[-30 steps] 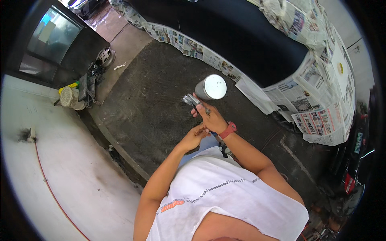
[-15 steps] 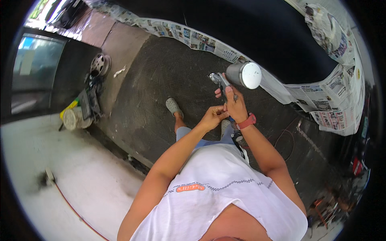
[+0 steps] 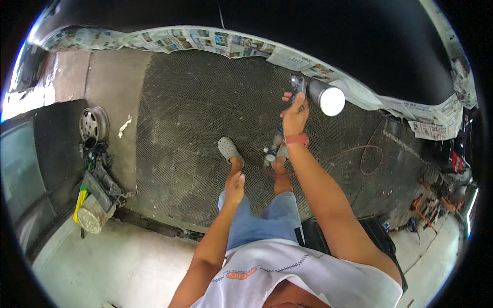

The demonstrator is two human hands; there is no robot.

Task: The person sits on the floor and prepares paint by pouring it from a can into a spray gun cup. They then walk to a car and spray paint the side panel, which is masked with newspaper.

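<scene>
My right hand (image 3: 295,117), with a red watch on the wrist, is closed around the handle of a spray gun (image 3: 299,86). The gun's metal cup (image 3: 317,94) points to the right and shows a bright white round end. Below the hand hang a small gauge and fittings (image 3: 269,155), joined to a thin red hose (image 3: 349,150). My left hand (image 3: 235,189) hangs in front of my left thigh, holding nothing, its fingers stretched out. Ahead of the gun stretches a glossy black panel (image 3: 308,31), its lower edge lined with newspaper (image 3: 221,41).
The hose loops across the dark ribbed floor (image 3: 179,113) to my right. A wheel rim (image 3: 94,126) and a pale bucket (image 3: 93,214) stand at left. Tools and an orange stand (image 3: 423,208) lie at right. Behind my right side is a black object (image 3: 377,236).
My left hand has come away from the spray gun's underside and dropped toward my thigh. The right hand has carried the gun slightly. My view has turned, showing more floor and hose.
</scene>
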